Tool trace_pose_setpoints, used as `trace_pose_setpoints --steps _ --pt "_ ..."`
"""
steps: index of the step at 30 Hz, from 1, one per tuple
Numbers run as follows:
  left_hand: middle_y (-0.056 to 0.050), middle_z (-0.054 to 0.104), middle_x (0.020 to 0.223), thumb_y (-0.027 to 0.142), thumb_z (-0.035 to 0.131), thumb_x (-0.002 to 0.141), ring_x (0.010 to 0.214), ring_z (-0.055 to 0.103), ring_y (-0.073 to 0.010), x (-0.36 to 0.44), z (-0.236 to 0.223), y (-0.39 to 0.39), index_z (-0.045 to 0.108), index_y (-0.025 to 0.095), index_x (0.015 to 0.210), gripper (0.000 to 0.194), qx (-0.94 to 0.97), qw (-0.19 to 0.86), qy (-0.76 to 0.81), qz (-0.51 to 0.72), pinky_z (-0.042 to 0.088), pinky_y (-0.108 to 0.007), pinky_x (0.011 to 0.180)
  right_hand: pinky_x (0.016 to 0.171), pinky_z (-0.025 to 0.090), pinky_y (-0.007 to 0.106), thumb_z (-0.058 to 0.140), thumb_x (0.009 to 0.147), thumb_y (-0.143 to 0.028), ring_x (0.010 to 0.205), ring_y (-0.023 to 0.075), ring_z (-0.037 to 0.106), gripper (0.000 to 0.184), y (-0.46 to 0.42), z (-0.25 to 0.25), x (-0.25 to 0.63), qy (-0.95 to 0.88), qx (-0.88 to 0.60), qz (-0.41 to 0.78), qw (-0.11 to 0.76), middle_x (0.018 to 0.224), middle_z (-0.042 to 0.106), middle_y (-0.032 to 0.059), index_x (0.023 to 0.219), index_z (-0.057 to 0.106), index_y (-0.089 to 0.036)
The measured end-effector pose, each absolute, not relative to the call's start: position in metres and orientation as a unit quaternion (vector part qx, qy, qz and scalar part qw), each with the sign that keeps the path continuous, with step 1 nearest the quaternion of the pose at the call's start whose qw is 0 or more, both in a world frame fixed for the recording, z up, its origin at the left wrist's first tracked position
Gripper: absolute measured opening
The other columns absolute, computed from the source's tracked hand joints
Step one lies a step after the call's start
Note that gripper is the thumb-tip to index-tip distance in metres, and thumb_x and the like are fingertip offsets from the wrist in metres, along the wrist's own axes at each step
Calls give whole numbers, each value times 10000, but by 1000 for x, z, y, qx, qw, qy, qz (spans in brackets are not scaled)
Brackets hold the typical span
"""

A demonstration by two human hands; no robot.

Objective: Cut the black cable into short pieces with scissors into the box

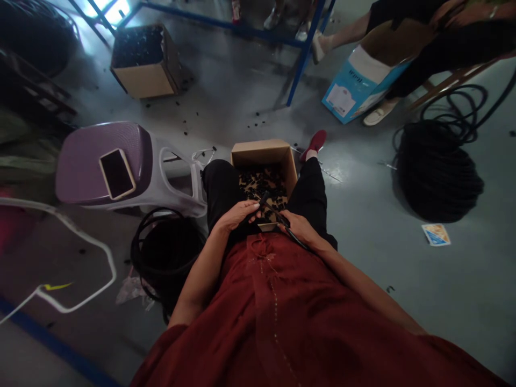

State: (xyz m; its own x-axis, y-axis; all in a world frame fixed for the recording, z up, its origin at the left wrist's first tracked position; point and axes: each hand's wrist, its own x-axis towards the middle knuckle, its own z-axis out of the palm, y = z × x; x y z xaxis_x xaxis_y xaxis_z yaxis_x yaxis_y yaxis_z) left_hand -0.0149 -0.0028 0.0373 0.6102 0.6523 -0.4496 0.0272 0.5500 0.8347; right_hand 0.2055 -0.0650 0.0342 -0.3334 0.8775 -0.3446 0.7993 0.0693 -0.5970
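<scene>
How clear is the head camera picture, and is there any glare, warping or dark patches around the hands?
In the head view, the wide lens bends the blue metal frame and stretches the red top; glare washes out the bright opening and shines on the floor; the left hand and right hand are dim but fairly sharp; the black cable coil loses detail in shadow.

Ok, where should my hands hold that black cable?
Hold the thin black cable along its straight stretch, coming from above, like the left hand and right hand. It is slim and bendy, so two spread hands keep it steady over the cardboard box.
</scene>
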Motion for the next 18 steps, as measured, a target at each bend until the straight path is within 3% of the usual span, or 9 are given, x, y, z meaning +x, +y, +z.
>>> trace_pose_setpoints --steps 7,12,15,18 --pt "26 533 687 302 643 685 479 424 -28 -11 34 -5 497 117 1003 396 467 751 423 197 338 -166 460 708 371 248 470 810 -316 833 180 554 294 -65 33 206 -731 -580 357 40 948 608 65 1068 510 -180" --pt "32 558 691 298 607 711 491 463 -54 -6 34 -12 540 149 927 271 558 611 524 201 378 -186 484 705 371 249 487 808 -328 838 187 558 305 -66 32 206 -727 -588 353 33 956 613 72 1076 509 -183" --pt "-16 629 836 276 575 746 682 568 -118 -5 41 -17 607 161 917 209 650 480 549 214 443 -235 649 722 379 254 487 813 -359 861 188 557 325 -65 32 206 -729 -580 361 43 992 606 74 1088 507 -187" --pt "-57 646 960 271 542 779 903 580 -175 -4 48 -20 633 156 947 223 707 392 549 212 424 -274 821 745 387 266 481 816 -376 890 191 549 347 -64 31 206 -733 -569 367 63 1027 590 76 1106 498 -186"
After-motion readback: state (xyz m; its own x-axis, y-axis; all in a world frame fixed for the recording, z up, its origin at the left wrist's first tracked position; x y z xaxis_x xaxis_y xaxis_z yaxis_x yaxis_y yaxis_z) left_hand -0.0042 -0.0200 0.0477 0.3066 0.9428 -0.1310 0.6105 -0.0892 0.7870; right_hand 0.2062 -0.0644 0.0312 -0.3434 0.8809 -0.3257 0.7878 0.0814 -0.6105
